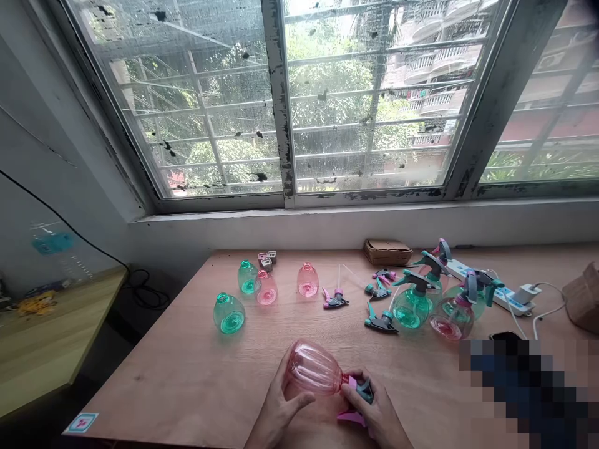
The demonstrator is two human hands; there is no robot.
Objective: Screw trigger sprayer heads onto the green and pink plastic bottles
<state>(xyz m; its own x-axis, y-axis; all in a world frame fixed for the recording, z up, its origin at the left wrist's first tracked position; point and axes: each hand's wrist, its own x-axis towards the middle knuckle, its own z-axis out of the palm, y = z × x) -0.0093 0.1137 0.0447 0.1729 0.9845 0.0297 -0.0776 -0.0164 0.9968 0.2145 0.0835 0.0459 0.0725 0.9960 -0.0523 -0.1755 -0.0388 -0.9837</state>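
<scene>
A pink plastic spray bottle [314, 368] lies on its side in my hands above the near edge of the wooden table [196, 374]. My left hand [277, 408] is wrapped round the bottle's body. My right hand [374, 411] pinches the grey and pink trigger spray head [362, 396] at the bottle's neck. Both hands are closed on these parts.
Empty green bottles [229, 313] and pink bottles [307, 280] stand at the middle left. Loose trigger heads [381, 321] lie in the centre. Several bottles with spray heads fitted [414, 302] stand at the right by a power strip [496, 290]. A cardboard box [387, 252] sits at the back.
</scene>
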